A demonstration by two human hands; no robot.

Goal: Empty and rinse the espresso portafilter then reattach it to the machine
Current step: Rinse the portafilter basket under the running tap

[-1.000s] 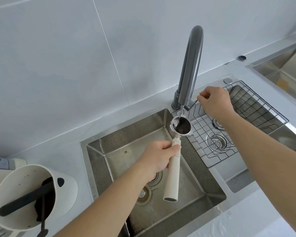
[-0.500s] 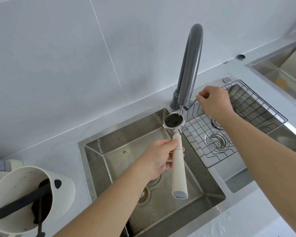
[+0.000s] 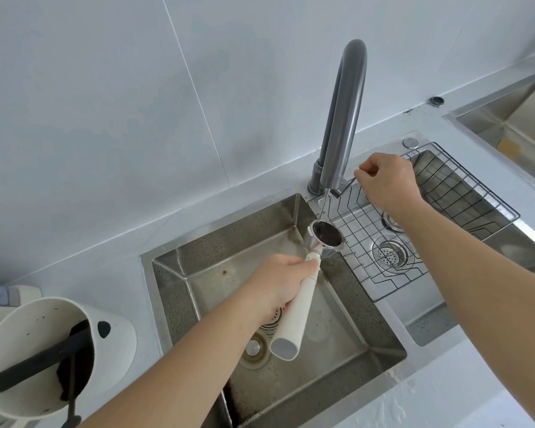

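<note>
My left hand (image 3: 278,281) grips the cream handle of the portafilter (image 3: 294,310) over the steel sink (image 3: 179,273). Its metal basket (image 3: 327,235) faces up, dark and wet inside, right below the grey tap spout (image 3: 342,125). A thin stream of water (image 3: 322,206) falls from the spout into the basket. My right hand (image 3: 386,180) is closed on the tap's lever (image 3: 348,184) beside the spout's base.
A wire rack (image 3: 464,196) lies over the shallow right basin with its round strainer (image 3: 389,253). A white knock-box bucket (image 3: 112,344) with a black bar and dark coffee grounds stands at the lower left. A second steel basin (image 3: 513,118) sits at the far right.
The portafilter basket has shifted right and lower, under the spout, with its handle swung back to the left. A stream of water now runs into it. My right hand stays on the lever.
</note>
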